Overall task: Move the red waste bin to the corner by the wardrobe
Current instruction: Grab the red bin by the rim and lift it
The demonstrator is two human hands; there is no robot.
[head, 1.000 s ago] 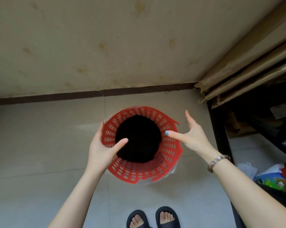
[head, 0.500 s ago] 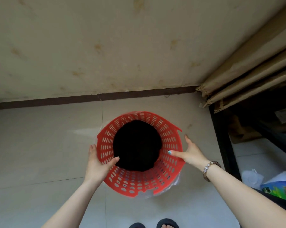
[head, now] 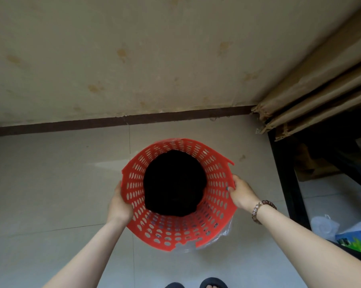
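Head view, looking down at tiled floor beside a stained wall with a dark skirting strip.

Red bin, perforated plastic, sits between both hands, over the floor tiles a little out from the skirting. Whether its base rests on the floor or is lifted cannot be told from above. Rim chipped at the near edge and at the upper right. Inside, something black fills the bottom. A bit of clear plastic bag shows outside the bin at the lower right.

Left hand is pressed against the bin's left wall from outside, its fingers curled on the far side of the rim and mostly hidden; it appears to be grasping the wall. Right hand clasps the right rim, thumb inside with a teal nail, fingers wrapped outside. Bead bracelet on the right wrist.

At right, flat cardboard sheets lean into the wall corner, above a dark frame. The bin is near that frame, not touching it. Behind the frame, at the lower right: a white bag and a colourful packet.

2 dark sandals at the bottom edge, toes visible.
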